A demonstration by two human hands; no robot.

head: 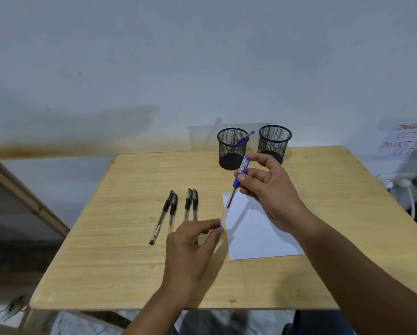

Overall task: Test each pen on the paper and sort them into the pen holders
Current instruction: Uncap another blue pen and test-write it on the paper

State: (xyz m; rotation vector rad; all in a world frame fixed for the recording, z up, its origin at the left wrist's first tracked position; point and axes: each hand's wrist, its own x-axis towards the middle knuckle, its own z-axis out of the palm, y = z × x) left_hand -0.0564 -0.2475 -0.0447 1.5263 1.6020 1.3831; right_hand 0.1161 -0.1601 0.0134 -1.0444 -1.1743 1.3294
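A blue pen [229, 200] is held slanted above the table, between both hands. My right hand [270, 189] pinches its capped upper end, and my left hand [193, 240] pinches its lower end. Under the pen lies a white sheet of paper [258, 233] with a small blue mark at its top left corner. Several black pens [172, 211] lie in a row to the left of the paper. At the back stand two black mesh pen holders: the left holder [231, 148] has a blue pen [245, 139] in it, the right holder [274, 142] looks empty.
The wooden table [130, 262] stands against a pale wall. A wooden frame [21, 189] leans at the left. At the right are a white power strip with cables [401, 182] and a paper notice [408, 141] on the wall.
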